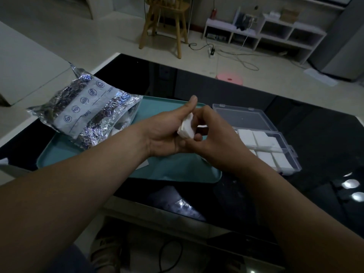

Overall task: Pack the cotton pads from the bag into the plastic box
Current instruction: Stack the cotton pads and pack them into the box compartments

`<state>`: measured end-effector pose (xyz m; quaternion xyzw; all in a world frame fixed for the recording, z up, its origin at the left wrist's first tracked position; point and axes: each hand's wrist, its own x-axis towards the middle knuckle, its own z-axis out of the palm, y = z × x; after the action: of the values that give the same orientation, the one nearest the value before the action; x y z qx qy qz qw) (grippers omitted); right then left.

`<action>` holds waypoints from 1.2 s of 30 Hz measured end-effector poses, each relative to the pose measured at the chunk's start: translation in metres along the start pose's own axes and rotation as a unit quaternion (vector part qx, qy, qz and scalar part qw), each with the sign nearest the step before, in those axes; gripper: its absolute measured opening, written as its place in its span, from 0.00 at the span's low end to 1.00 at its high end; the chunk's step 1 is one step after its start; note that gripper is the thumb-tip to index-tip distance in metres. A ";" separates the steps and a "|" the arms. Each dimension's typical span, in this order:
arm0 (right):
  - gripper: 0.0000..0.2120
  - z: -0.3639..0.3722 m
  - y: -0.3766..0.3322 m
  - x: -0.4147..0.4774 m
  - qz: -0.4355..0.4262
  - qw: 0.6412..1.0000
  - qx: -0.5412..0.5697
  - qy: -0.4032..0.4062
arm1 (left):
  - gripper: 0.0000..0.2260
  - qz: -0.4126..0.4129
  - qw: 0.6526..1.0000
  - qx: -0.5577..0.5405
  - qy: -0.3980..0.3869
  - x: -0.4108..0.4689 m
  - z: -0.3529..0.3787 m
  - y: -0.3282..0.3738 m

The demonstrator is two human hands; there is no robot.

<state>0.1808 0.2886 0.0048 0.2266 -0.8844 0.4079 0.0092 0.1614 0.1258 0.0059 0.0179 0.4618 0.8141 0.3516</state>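
Left hand (163,134) and right hand (214,134) hold the cotton pads (186,128) in curled fingers; line them up flat (no squashing) for the plastic box (244,118).

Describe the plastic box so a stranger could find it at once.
Start at the teal tray on the dark table. Just right of it lies the plastic box, lid open. It is the only see-through thing there, with white cotton pads inside.
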 end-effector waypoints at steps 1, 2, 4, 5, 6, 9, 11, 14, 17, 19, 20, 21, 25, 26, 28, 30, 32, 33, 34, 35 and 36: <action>0.19 -0.002 0.001 -0.001 -0.006 1.000 0.008 -0.003 | 0.21 -0.003 1.000 0.000 -0.007 0.000 0.000 0.000; 0.19 -0.003 0.001 -0.001 -0.007 1.000 0.015 -0.011 | 0.22 -0.004 1.000 -0.001 -0.009 0.000 -0.002 -0.001; 0.21 -0.005 0.001 -0.003 -0.004 0.999 0.025 -0.034 | 0.22 -0.012 1.000 -0.007 -0.009 0.001 -0.005 -0.003; 0.21 -0.004 0.000 -0.003 -0.001 0.999 0.033 -0.043 | 0.22 -0.020 1.000 -0.009 -0.011 0.001 -0.005 -0.004; 0.22 -0.002 0.001 -0.003 0.001 0.999 0.029 -0.043 | 0.23 -0.027 1.000 -0.008 -0.013 0.002 -0.005 -0.006; 0.20 0.001 0.005 -0.001 -0.011 0.999 -0.036 -0.012 | 0.25 -0.036 0.999 -0.007 -0.014 0.007 -0.001 -0.011; 0.22 0.000 0.007 0.000 -0.005 0.999 -0.039 -0.013 | 0.26 -0.029 1.000 -0.012 -0.003 0.008 0.002 -0.013; 0.21 -0.003 0.007 -0.002 -0.010 0.999 -0.046 -0.002 | 0.25 -0.024 0.999 -0.020 0.024 0.013 0.005 -0.014; 0.20 -0.009 0.007 -0.006 -0.007 0.999 -0.053 0.006 | 0.25 -0.022 0.999 -0.032 0.037 0.021 0.008 -0.015; 0.20 -0.015 0.011 -0.011 -0.011 0.997 -0.076 0.012 | 0.27 -0.029 0.998 -0.051 0.021 0.027 0.011 -0.016; 0.19 -0.018 0.014 -0.013 -0.015 0.995 -0.096 0.022 | 0.29 -0.033 0.997 -0.065 0.010 0.029 0.014 -0.017; 0.17 -0.021 0.017 -0.015 -0.016 0.993 -0.115 0.035 | 0.31 -0.035 0.996 -0.076 0.000 0.031 0.019 -0.017; 0.08 -0.035 0.025 -0.027 0.014 0.990 -0.107 0.087 | 0.34 -0.025 0.993 -0.113 -0.016 0.039 0.033 -0.022; 0.08 -0.039 0.027 -0.030 0.034 0.990 -0.094 0.098 | 0.31 -0.016 0.992 -0.123 -0.015 0.040 0.037 -0.022; 0.08 -0.045 0.032 -0.034 0.081 0.987 -0.084 0.113 | 0.24 0.009 0.991 -0.136 -0.014 0.043 0.048 -0.023; 0.09 -0.051 0.039 -0.038 0.121 0.982 -0.090 0.110 | 0.16 0.031 0.992 -0.123 0.017 0.048 0.059 -0.026; 0.10 -0.058 0.042 -0.041 0.143 0.981 -0.082 0.100 | 0.11 0.055 0.992 -0.085 0.074 0.056 0.067 -0.032; 0.11 -0.062 0.043 -0.043 0.149 0.981 -0.075 0.097 | 0.10 0.066 0.991 -0.066 0.095 0.060 0.071 -0.035; 0.11 -0.067 0.044 -0.045 0.156 0.981 -0.068 0.093 | 0.11 0.075 0.990 -0.046 0.110 0.064 0.076 -0.038; 0.10 -0.071 0.046 -0.046 0.160 0.981 -0.057 0.090 | 0.13 0.082 0.989 -0.025 0.122 0.067 0.080 -0.040; 0.11 -0.075 0.047 -0.046 0.167 0.981 -0.042 0.091 | 0.15 0.087 0.988 0.005 0.131 0.069 0.084 -0.041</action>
<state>0.1908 0.3874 0.0116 0.0372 -0.9215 0.3853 0.0307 0.1622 0.2425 0.0022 -0.0466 0.5047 0.8346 0.2158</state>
